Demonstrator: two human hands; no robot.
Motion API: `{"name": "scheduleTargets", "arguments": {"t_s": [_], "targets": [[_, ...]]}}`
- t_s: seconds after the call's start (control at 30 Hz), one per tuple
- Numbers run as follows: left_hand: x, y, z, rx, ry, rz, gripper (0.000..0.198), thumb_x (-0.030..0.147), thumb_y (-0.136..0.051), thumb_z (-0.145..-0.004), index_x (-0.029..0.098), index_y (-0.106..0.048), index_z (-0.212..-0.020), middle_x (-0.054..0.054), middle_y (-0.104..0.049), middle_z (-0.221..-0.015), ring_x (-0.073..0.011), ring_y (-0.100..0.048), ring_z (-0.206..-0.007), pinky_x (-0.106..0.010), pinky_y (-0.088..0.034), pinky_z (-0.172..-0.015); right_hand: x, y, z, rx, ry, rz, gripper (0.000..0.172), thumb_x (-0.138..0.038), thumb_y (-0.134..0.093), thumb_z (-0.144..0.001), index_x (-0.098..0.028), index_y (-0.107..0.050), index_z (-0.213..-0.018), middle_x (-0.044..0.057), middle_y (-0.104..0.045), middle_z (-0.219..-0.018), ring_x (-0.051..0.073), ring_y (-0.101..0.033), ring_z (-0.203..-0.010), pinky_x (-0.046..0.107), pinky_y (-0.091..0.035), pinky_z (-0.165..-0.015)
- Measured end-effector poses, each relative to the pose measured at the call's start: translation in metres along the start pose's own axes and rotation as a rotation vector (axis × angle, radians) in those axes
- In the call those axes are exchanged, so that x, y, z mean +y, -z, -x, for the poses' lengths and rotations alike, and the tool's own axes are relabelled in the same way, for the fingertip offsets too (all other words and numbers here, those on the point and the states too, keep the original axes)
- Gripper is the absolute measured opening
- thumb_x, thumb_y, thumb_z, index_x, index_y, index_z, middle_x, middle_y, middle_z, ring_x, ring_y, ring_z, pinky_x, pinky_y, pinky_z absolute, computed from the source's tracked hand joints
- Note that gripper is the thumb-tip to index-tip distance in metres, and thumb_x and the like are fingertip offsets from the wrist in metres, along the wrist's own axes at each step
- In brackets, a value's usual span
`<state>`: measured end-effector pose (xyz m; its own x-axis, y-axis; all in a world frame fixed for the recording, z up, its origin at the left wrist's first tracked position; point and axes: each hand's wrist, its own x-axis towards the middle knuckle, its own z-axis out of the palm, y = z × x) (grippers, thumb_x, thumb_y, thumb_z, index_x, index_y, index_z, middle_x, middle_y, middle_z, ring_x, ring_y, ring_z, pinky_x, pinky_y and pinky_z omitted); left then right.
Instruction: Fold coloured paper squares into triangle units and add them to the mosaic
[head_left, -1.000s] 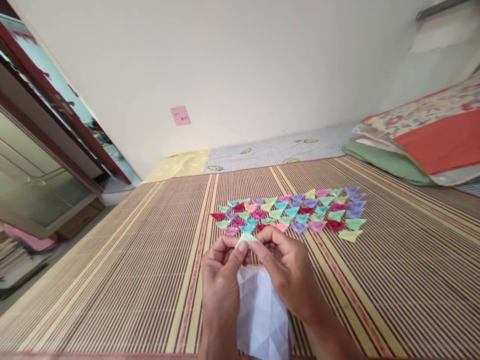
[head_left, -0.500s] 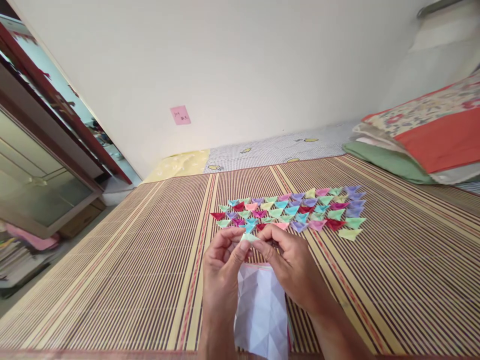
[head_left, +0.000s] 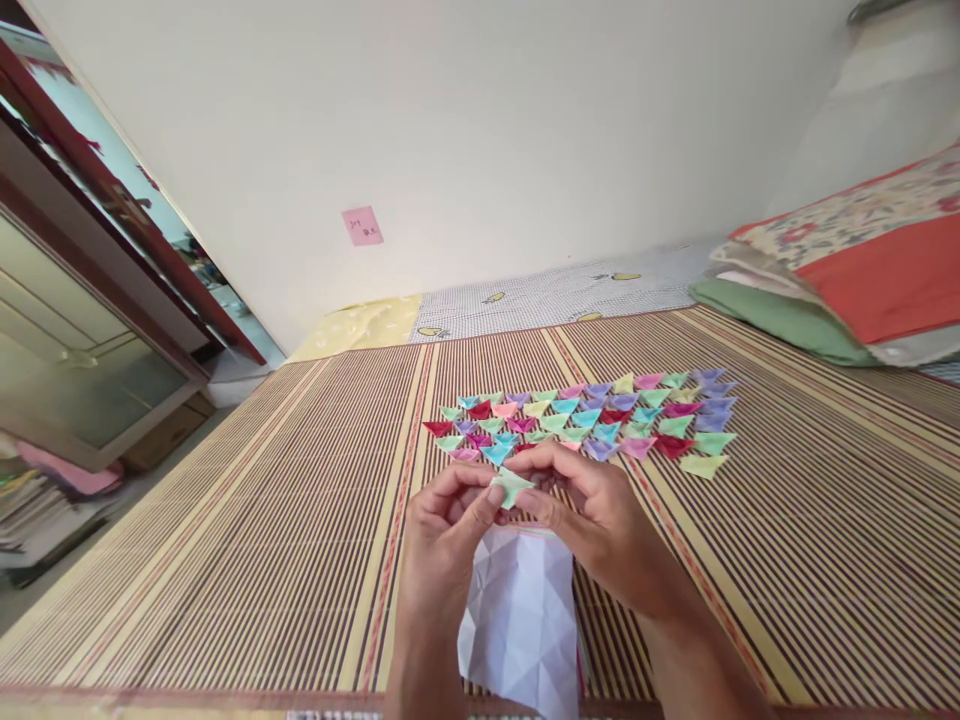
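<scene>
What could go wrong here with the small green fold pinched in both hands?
1. The pale green paper piece is tiny and pinched only by fingertips of the left hand and right hand; it could slip from the grip or crease crooked.
2. Both hands sit right beside the folded paper triangles; a nudge might scatter the rows.
3. The creased white sheet lies between the wrists and could get dragged or crumpled.

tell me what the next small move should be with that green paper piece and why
Probably press its fold flat. The left hand and right hand both pinch the green paper piece above a creased white sheet, and it looks less flat than the folded triangles laid in rows on the mat beyond.
</scene>
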<state>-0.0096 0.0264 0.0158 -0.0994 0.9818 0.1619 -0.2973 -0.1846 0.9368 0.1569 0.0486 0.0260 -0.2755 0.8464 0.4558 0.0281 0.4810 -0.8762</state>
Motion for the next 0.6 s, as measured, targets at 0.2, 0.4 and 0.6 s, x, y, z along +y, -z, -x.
{"name": "scheduleTargets", "arguments": {"t_s": [0.2, 0.4, 0.6], "targets": [[0.001, -0.002, 0.002, 0.032, -0.174, -0.255, 0.007, 0.023, -0.079, -0.088, 0.021, -0.076, -0.083, -0.002, -0.068, -0.084, -0.0146, -0.061, -0.078, -0.024, -0.05, -0.07, -0.003, -0.004, -0.001, 0.111, 0.161, 0.154, 0.01, -0.02, -0.066, -0.097, -0.025, -0.074, -0.097, 0.003, -0.072, -0.096, 0.021, -0.069, -0.094, 0.036, -0.056, -0.084], [-0.002, -0.005, 0.004, 0.026, -0.221, -0.355, 0.006, 0.023, -0.076, -0.09, 0.021, -0.075, -0.085, -0.004, -0.067, -0.09, -0.0163, -0.061, -0.077, -0.027, -0.053, -0.065, 0.0, -0.011, 0.0, 0.145, 0.247, 0.217, 0.015, -0.014, -0.062, -0.099, -0.024, -0.072, -0.094, 0.002, -0.07, -0.093, 0.019, -0.069, -0.092, 0.033, -0.054, -0.082], [-0.005, -0.004, 0.001, 0.025, -0.194, -0.234, 0.009, 0.023, -0.078, -0.088, 0.02, -0.075, -0.081, -0.001, -0.066, -0.086, -0.0114, -0.061, -0.068, -0.022, -0.053, -0.061, 0.0, -0.01, -0.002, 0.216, 0.263, 0.199, 0.018, -0.011, -0.061, -0.1, -0.023, -0.069, -0.09, 0.0, -0.069, -0.088, 0.016, -0.067, -0.086, 0.03, -0.051, -0.079]]}}
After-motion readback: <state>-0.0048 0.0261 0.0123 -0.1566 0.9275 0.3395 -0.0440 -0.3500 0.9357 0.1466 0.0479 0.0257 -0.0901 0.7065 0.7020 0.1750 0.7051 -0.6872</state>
